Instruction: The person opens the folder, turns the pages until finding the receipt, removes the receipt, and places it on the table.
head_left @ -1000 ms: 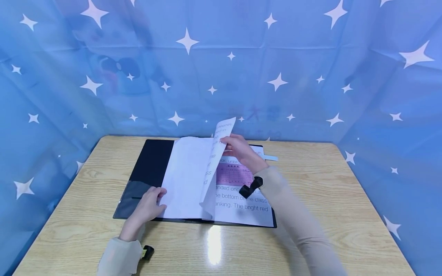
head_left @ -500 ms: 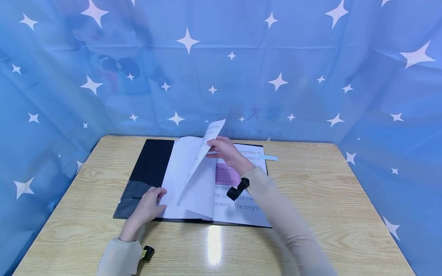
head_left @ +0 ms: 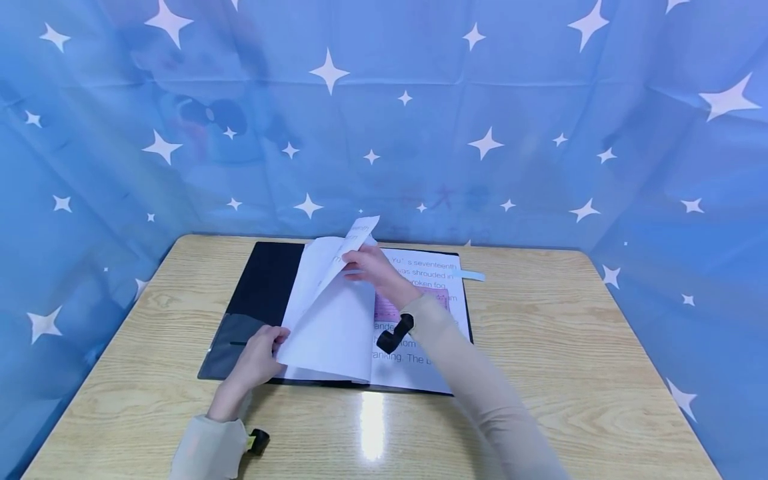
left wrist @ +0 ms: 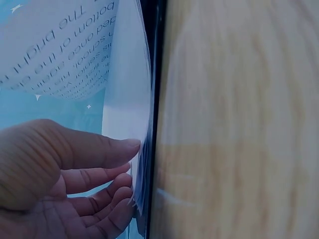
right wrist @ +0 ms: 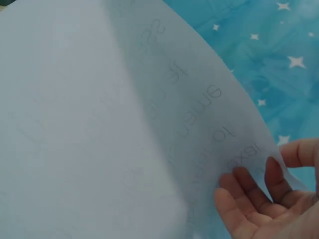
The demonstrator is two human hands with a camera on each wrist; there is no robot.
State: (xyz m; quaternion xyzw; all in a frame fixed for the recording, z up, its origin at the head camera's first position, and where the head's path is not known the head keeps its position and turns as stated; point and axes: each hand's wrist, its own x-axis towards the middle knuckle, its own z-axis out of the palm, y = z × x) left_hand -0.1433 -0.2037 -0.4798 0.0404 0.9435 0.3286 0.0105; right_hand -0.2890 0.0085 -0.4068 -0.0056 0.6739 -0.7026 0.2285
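Observation:
A black folder (head_left: 264, 283) of printed white sheets lies spread on the table. My right hand (head_left: 378, 270) pinches the top outer corner of a raised page (head_left: 333, 333) between thumb and fingers; the page curves over the left stack, its blank back facing the right. In the right wrist view, faint reversed print shows through this page (right wrist: 99, 114). My left hand (head_left: 258, 358) holds the outer edge of the left sheets (left wrist: 124, 114), thumb on top and fingertips curled at the sheet edges. A pink printed slip (head_left: 389, 309) on the right-hand page (head_left: 411, 373) is partly hidden by my right arm.
A pale blue tab (head_left: 471, 275) sticks out past the folder's right edge. The wooden table (head_left: 558, 333) extends around the folder. Behind and beside it hangs a blue curtain (head_left: 384, 127) with white stars.
My right hand has carried the raised page leftward and lower over the left stack, exposing more of the right-hand page's text. The left hand has stayed in place.

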